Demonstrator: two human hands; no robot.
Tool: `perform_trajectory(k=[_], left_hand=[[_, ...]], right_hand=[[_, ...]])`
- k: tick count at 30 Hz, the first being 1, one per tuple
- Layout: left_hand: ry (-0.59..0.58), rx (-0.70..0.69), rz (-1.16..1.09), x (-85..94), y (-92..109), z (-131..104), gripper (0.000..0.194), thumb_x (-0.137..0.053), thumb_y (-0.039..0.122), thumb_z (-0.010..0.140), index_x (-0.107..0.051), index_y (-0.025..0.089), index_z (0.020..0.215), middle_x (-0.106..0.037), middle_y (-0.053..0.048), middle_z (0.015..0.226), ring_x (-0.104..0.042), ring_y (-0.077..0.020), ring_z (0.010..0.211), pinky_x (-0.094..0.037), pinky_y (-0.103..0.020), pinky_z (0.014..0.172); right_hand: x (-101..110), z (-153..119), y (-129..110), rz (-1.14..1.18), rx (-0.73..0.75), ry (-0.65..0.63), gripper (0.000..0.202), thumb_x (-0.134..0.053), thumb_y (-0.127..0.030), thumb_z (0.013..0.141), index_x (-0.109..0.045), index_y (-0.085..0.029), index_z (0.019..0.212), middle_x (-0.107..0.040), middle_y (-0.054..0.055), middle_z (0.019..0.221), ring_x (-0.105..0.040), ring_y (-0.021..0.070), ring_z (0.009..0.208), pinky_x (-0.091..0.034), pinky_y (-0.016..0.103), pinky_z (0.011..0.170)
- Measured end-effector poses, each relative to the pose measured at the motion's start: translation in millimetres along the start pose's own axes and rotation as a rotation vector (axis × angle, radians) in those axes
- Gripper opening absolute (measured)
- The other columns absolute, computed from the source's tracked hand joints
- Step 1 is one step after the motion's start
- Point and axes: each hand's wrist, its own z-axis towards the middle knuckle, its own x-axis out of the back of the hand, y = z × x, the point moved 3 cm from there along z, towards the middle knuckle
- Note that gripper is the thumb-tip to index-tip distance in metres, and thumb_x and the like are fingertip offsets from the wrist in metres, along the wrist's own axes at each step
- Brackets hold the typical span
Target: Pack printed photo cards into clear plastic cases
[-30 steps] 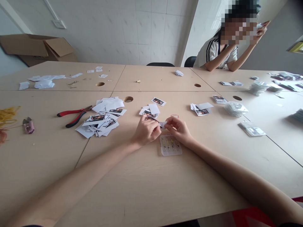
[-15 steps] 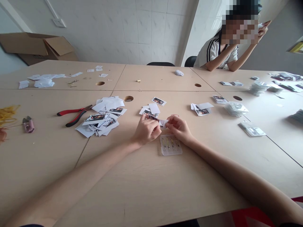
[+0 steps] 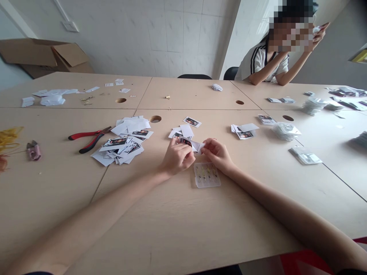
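Nearest lies a clear box [image 3: 208, 185]. Just beyond it, the left hand [image 3: 179, 157] and right hand [image 3: 217, 154], slightly apart, pinch a curled printed card [image 3: 196, 146] between them, long axis roughly left-right, its print too small to read. Farther on lie loose cards [image 3: 187, 131].

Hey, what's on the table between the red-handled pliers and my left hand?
In the head view, a messy heap of paper cards, some with dark pictures, lies between the pliers and your left hand.
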Motion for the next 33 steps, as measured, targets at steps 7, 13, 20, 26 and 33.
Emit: perform_trajectory(k=[7, 13, 20, 26, 33], left_hand=[[0.023, -0.022, -0.013, 0.7, 0.1, -0.3, 0.021, -0.038, 0.015, 0.074, -0.039, 0.016, 0.052, -0.043, 0.007, 0.046, -0.038, -0.0072, 0.046, -0.030, -0.030, 0.072], [0.039, -0.034, -0.016, 1.4, 0.8, 0.1, 0.022, -0.038, 0.014, 0.073, -0.038, 0.016, 0.051, -0.043, 0.007, 0.045, -0.036, -0.0070, 0.044, -0.030, -0.029, 0.071], [0.041, -0.030, -0.025, 1.3, -0.2, -0.5, 0.021, -0.038, 0.014, 0.073, -0.039, 0.017, 0.051, -0.045, 0.007, 0.046, -0.038, -0.0073, 0.045, -0.031, -0.030, 0.072], [0.036, -0.026, -0.036, 2.3, 0.6, 0.1, 0.022, -0.038, 0.014, 0.073, -0.038, 0.017, 0.051, -0.046, 0.007, 0.045, -0.038, -0.0071, 0.044, -0.031, -0.030, 0.072], [0.035, -0.025, -0.028, 2.3, 0.9, 0.2, 0.022, -0.038, 0.014, 0.072, -0.039, 0.017, 0.050, -0.047, 0.007, 0.044, -0.038, -0.0076, 0.044, -0.031, -0.031, 0.073]], right_hand=[[1.7, 0.0, 0.5, -0.022, 0.009, 0.007, 0.009, -0.055, -0.023, 0.073, -0.050, -0.018, 0.079, -0.051, 0.000, 0.071, -0.048, 0.0102, 0.064, -0.038, 0.024, 0.058], [1.5, 0.0, 0.5, -0.023, 0.009, 0.009, 0.008, -0.055, -0.024, 0.073, -0.050, -0.017, 0.077, -0.050, -0.001, 0.070, -0.047, 0.0097, 0.062, -0.040, 0.024, 0.057], [5.7, 2.4, 2.7, 0.001, 0.006, 0.078, 0.008, -0.055, -0.023, 0.073, -0.052, -0.018, 0.079, -0.048, -0.002, 0.071, -0.050, 0.0087, 0.062, -0.043, 0.024, 0.058], [8.1, 4.3, 5.7, 0.044, 0.003, 0.110, 0.010, -0.055, -0.025, 0.072, -0.053, -0.019, 0.080, -0.048, -0.002, 0.069, -0.050, 0.0092, 0.064, -0.045, 0.023, 0.057], [11.0, 4.7, 8.9, 0.069, -0.022, 0.165, 0.010, -0.056, -0.026, 0.071, -0.051, -0.019, 0.077, -0.051, -0.003, 0.070, -0.047, 0.0082, 0.060, -0.041, 0.021, 0.054]])
